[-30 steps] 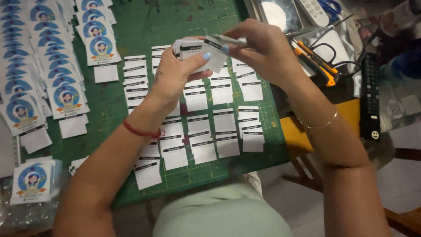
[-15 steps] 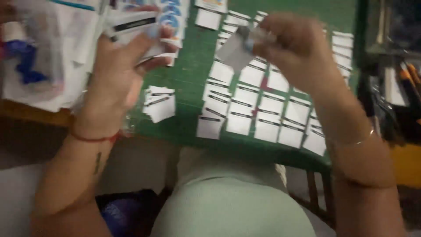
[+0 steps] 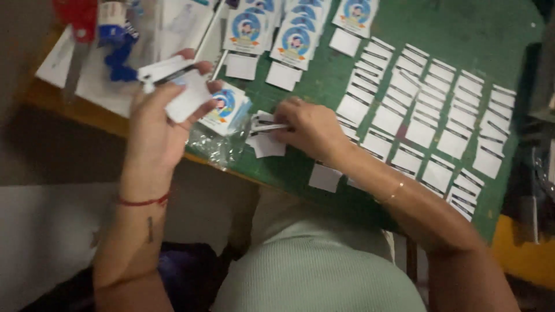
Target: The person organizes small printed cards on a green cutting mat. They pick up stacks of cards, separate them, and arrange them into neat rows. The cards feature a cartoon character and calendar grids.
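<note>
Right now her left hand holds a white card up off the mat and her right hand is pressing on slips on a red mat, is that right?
Not quite: the head view shows the mat is green, not red. The left hand does hold a white card up, and the right hand presses on slips.

Small white rectangular labels [image 3: 428, 110], each with a dark stripe, lie in rows across the right of the green mat. At the far middle, white cards with round blue pictures [image 3: 295, 37] overlap in columns. Near the left edge, a clear plastic packet [image 3: 222, 124] holds more of those cards. The left hand [image 3: 159, 115] holds a blank white label [image 3: 188, 98].
</note>
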